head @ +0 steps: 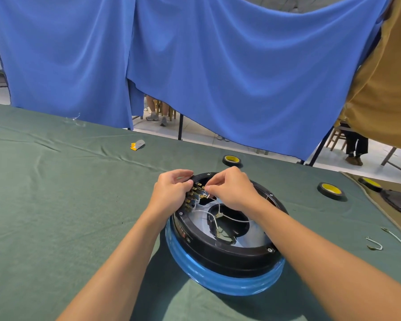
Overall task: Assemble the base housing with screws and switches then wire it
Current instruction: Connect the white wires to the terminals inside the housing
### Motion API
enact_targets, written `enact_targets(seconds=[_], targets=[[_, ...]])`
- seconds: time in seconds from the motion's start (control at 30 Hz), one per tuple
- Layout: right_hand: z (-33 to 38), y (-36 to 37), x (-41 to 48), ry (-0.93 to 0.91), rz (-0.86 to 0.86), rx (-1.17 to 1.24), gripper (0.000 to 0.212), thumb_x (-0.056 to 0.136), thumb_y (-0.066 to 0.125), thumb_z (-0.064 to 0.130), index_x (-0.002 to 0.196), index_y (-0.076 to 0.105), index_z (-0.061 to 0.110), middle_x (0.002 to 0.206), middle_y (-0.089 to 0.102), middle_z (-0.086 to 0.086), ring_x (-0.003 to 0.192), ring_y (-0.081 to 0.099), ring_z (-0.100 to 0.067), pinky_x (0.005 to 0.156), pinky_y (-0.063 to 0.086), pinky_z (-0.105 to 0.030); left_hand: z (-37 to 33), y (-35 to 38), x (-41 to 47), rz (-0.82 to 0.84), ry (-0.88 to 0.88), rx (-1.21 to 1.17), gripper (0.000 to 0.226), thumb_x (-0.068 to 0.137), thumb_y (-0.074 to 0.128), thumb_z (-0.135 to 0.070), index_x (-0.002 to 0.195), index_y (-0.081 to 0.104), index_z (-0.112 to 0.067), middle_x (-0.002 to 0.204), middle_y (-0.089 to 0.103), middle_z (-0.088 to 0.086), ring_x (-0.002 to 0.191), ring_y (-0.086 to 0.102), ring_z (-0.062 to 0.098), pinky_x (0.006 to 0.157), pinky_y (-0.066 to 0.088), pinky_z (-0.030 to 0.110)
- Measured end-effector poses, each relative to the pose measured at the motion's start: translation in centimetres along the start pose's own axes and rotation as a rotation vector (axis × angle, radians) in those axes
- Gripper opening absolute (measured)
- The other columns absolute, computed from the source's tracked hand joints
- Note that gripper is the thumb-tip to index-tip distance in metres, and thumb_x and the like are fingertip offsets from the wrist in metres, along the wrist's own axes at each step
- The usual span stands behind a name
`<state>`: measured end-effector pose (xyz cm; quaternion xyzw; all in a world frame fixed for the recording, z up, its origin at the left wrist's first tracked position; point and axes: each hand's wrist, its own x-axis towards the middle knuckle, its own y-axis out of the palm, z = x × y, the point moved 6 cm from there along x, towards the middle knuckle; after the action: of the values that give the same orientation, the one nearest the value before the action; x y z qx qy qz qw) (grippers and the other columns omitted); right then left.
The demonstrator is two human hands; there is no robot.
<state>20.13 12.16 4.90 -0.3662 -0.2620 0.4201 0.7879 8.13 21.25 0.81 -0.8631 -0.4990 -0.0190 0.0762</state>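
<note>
At the housing's (225, 253) far-left rim, both hands work on the switches (192, 195). The right hand (232, 191) pinches a thin white wire (208, 196) between thumb and forefinger, its end close to the brass terminals. The left hand (171, 191) curls closed over the rim just beside the switches, fingers pressed on the black edge; whether it grips a switch itself cannot be told. More white wire loops across the shiny inner plate to a junction over the central opening. The housing is a round black shell seated on a blue ring, resting on the green table (56, 205) toward its right near side. Two tape rolls (232, 161) (331, 190) lie beyond it toward the far edge, well apart. Loose wire pieces (374, 244) lie near the right edge, and a small yellow-and-grey object (137, 144) sits far left of the housing.
</note>
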Motion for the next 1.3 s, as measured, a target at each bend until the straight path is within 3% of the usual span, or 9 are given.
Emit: enact_targets(seconds=[0.4, 0.63, 0.97, 1.1, 1.2, 1.3], targets=[[0.4, 0.2, 0.4, 0.023, -0.035, 0.052, 0.016, 0.089, 0.068, 0.022, 0.075, 0.072, 0.028, 0.079, 0.072, 0.006, 0.102, 0.062, -0.023, 0.098, 0.043, -0.051, 0.2, 0.1, 0.0, 0.003, -0.012, -0.021, 0.029, 0.093, 0.059, -0.006, 0.118, 0.069, -0.016, 0.118, 0.07, 0.004, 0.111, 0.064, 0.015, 0.104, 0.048, 0.041], [1.0, 0.5, 1.0, -0.014, -0.019, 0.0, 0.01, 0.09, 0.067, 0.021, 0.085, 0.075, 0.023, 0.093, 0.072, 0.001, 0.106, 0.061, -0.026, 0.098, 0.043, -0.051, 0.3, 0.2, 0.1, 0.001, -0.024, -0.025, 0.029, 0.093, 0.058, -0.005, 0.119, 0.068, -0.015, 0.119, 0.07, 0.003, 0.112, 0.064, 0.016, 0.104, 0.048, 0.042], [1.0, 0.9, 1.3, -0.022, -0.07, -0.049, 0.012, 0.092, 0.065, 0.025, 0.085, 0.074, 0.026, 0.09, 0.071, 0.003, 0.109, 0.058, -0.024, 0.101, 0.035, -0.045, 0.2, 0.2, -0.1, -0.011, -0.021, -0.016, 0.03, 0.094, 0.057, -0.005, 0.121, 0.068, -0.016, 0.121, 0.069, 0.001, 0.113, 0.062, 0.013, 0.105, 0.047, 0.039], [1.0, 0.9, 1.0, -0.083, -0.019, -0.049, 0.014, 0.094, 0.061, 0.026, 0.098, 0.074, 0.023, 0.102, 0.07, 0.0, 0.111, 0.057, -0.026, 0.1, 0.042, -0.05, 0.1, 0.1, -0.3, -0.004, -0.029, -0.035, 0.031, 0.095, 0.057, -0.004, 0.123, 0.066, -0.013, 0.121, 0.069, 0.004, 0.114, 0.062, 0.015, 0.105, 0.048, 0.04], [1.4, 0.2, 0.3, -0.18, -0.104, -0.184, 0.02, 0.094, 0.06, 0.031, 0.11, 0.07, 0.025, 0.118, 0.058, 0.001, 0.121, 0.041, -0.021, 0.101, 0.03, -0.041, 0.0, 0.2, -0.5, 0.009, -0.032, -0.055, 0.033, 0.095, 0.056, -0.002, 0.125, 0.065, -0.01, 0.122, 0.068, 0.006, 0.115, 0.062, 0.017, 0.104, 0.048, 0.04], [2.2, -0.4, -1.0, -0.326, -0.175, -0.223, 0.017, 0.092, 0.062, 0.03, 0.107, 0.07, 0.025, 0.112, 0.056, 0.003, 0.115, 0.038, -0.018, 0.093, 0.027, -0.039, -0.1, 0.1, -0.5, 0.004, -0.026, -0.065, 0.032, 0.094, 0.056, 0.0, 0.124, 0.065, -0.007, 0.122, 0.068, 0.008, 0.115, 0.062, 0.016, 0.104, 0.048, 0.038]])
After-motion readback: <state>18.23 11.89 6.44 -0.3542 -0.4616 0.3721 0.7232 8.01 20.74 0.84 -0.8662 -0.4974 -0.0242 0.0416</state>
